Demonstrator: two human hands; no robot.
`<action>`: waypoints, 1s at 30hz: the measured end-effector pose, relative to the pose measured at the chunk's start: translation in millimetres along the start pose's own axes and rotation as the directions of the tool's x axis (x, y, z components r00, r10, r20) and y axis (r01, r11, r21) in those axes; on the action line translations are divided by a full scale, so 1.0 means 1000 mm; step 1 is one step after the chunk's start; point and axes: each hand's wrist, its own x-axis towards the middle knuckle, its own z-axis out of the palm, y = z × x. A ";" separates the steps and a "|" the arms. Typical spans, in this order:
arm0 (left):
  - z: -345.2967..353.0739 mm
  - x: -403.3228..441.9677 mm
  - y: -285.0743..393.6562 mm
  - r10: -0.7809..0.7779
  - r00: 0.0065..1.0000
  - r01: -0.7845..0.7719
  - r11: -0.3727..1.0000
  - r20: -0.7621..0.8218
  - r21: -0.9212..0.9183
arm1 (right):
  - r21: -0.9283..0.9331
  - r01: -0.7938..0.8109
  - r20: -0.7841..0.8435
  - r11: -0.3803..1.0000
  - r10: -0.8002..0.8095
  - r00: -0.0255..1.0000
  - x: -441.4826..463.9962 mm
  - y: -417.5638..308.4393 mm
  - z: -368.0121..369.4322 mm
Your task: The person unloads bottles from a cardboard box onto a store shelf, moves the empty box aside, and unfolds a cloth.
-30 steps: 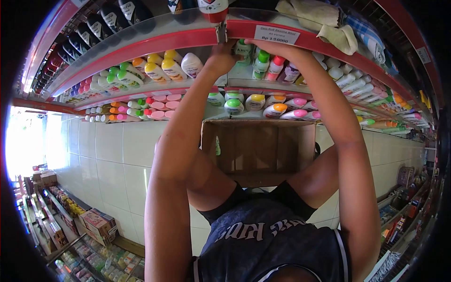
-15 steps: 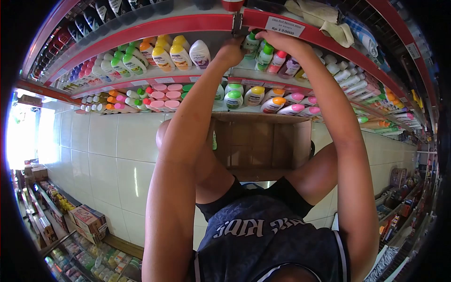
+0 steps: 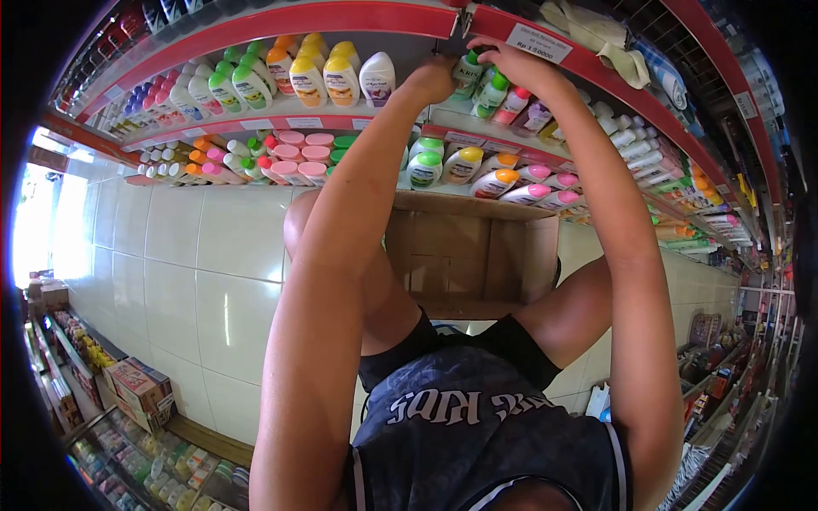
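Observation:
Both arms reach up to the upper shelf of bottles. My left hand (image 3: pixel 432 81) is beside a green bottle (image 3: pixel 466 73) with a dark green cap; its fingertips are hidden in shadow. From the right, my right hand (image 3: pixel 516 66) touches the cap of that same bottle with bent fingers. Next to it stand a bright green bottle (image 3: pixel 490 95) and a pink-capped bottle (image 3: pixel 511 105). A white bottle (image 3: pixel 377 79) stands left of my left hand. Below, an open cardboard box (image 3: pixel 452 255) sits between the legs.
More bottles (image 3: pixel 341 81) line the upper shelf, and a lower shelf holds green-capped (image 3: pixel 424 169) and pink-capped ones. A red shelf edge (image 3: pixel 341 19) runs above. Cartons (image 3: pixel 136 385) and a glass case (image 3: pixel 170 464) stand at the lower left.
The view has shifted, so the shelves and box appear higher in the picture. Both hands stay around the green bottle, with the right hand still at its cap.

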 end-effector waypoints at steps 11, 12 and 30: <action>0.005 -0.001 0.003 -0.020 1.000 0.019 1.000 -0.017 -0.016 | 0.015 -0.081 0.041 0.997 0.080 0.996 -0.003 -0.009 -0.004; 0.006 -0.002 0.003 -0.018 1.000 0.018 1.000 -0.017 -0.016 | 0.032 -0.074 0.034 0.997 0.073 0.997 -0.004 -0.009 -0.004; -0.102 -0.138 0.058 -0.227 0.907 0.085 0.924 0.354 0.374 | 0.069 0.332 -0.428 0.941 -0.273 0.861 -0.111 -0.111 0.142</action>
